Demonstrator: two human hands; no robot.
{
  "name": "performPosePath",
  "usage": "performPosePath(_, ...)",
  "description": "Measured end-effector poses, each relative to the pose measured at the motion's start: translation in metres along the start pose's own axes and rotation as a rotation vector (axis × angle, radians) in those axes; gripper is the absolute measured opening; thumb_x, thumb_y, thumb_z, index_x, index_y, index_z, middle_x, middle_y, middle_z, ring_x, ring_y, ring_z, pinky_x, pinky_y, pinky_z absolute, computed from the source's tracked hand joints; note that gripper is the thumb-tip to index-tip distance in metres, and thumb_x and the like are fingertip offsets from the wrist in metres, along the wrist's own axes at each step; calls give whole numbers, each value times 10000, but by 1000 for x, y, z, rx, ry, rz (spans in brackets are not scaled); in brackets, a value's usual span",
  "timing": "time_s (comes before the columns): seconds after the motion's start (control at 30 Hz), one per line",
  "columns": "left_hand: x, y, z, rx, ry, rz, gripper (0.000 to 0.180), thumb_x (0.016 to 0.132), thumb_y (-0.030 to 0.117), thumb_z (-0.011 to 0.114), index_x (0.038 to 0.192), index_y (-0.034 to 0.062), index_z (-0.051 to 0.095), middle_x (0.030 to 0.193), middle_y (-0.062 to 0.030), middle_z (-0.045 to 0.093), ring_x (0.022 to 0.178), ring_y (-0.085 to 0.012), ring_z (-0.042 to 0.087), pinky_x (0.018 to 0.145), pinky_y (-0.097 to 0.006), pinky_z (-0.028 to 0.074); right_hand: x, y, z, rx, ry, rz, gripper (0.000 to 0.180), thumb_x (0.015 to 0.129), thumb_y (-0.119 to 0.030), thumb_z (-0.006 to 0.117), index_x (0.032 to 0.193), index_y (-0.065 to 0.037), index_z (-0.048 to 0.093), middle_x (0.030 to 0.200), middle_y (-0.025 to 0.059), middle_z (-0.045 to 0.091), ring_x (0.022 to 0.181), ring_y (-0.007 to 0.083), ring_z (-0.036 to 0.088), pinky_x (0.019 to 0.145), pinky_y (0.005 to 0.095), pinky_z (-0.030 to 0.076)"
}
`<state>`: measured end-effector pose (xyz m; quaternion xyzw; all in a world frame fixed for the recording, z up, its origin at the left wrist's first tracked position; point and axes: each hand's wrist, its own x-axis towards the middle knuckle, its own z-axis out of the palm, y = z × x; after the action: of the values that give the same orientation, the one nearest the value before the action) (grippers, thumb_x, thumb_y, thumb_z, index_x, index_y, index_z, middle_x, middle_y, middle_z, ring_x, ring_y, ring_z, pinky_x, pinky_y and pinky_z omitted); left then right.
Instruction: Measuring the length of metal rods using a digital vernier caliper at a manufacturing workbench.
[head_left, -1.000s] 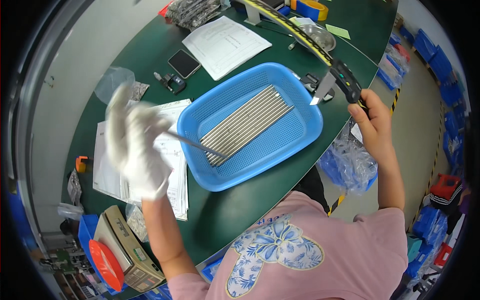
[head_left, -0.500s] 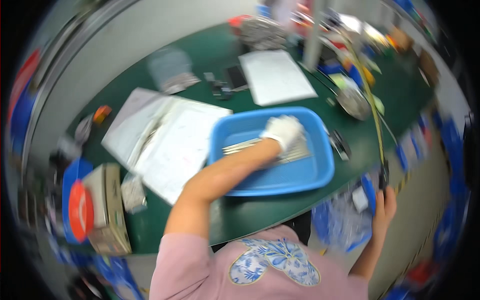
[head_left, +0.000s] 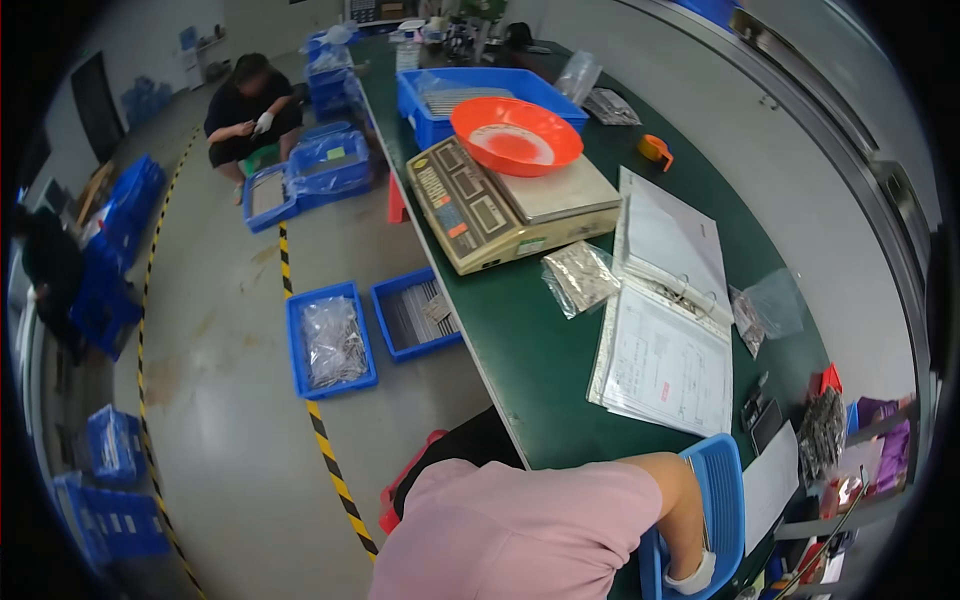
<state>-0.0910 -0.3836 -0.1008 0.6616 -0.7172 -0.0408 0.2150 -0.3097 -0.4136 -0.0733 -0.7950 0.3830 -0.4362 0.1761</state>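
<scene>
My left hand (head_left: 694, 574), in a white glove, reaches down inside the light-blue plastic basket (head_left: 730, 482) at the lower right. Its fingers are hidden by the basket and the picture's edge, so what they touch or hold does not show. Thin metal strips are partly visible in the basket beside my forearm. My right hand is out of view. An open ring binder (head_left: 665, 345) with printed sheets lies on the green table just beyond the basket. Next to the binder is a clear bag of small metallic parts (head_left: 582, 277).
A beige weighing scale (head_left: 470, 215) carries an orange-red bowl (head_left: 485, 118). Behind it stands a blue bin (head_left: 415, 95). Blue bins (head_left: 370, 350) sit on the floor left of the table edge. A crouching person (head_left: 250, 105) handles something farther back.
The view has swung left, bringing in the floor, scale and crouching person. The basket now lies at the lower right, my left hand still inside; my right hand has left the picture.
</scene>
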Motion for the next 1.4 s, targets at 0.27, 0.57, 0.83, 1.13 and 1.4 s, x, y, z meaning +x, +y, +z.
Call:
performPosePath(0.27,-19,-36,-88,-115,3,19,316,622,149,572,881,-31,591,802,-212,604,783,-339,597,636,-410,485,37,-9,21,15,-118,-198,258,809,-154,548,877,93,518,767,199,546,694,225,461,679,358,402)
performPosePath(0.57,-107,-88,-175,-661,845,-221,194,699,46,484,881,47,551,691,-139,569,627,-248,579,548,-346,463,37,-21,26,-38,-141,-150,253,816,-147,539,922,81,513,830,186,547,752,213,472,731,337,395)
performPosePath(0.83,-194,-111,-152,-1690,945,-555,383,821,159,518,1112,-4,330,854,-117,501,784,-253,589,654,-361,529,-1,-104,52,261,-455,69,145,767,-66,541,863,10,464,726,-13,402,665,58,355,562,181,308)
performPosePath(1.13,-209,-116,-127,-1808,984,-621,320,846,139,469,1107,7,340,881,-115,487,817,-267,580,644,-344,521,-15,-123,54,89,-676,20,228,734,-148,619,790,21,477,570,-8,383,530,58,335,457,210,290)
performPosePath(1.4,-216,-121,-121,-1781,1001,-625,349,835,163,495,1106,5,341,881,-110,486,814,-259,580,643,-336,519,-18,-121,63,65,-715,-20,236,738,-164,624,762,11,467,537,6,379,503,61,333,436,218,279)
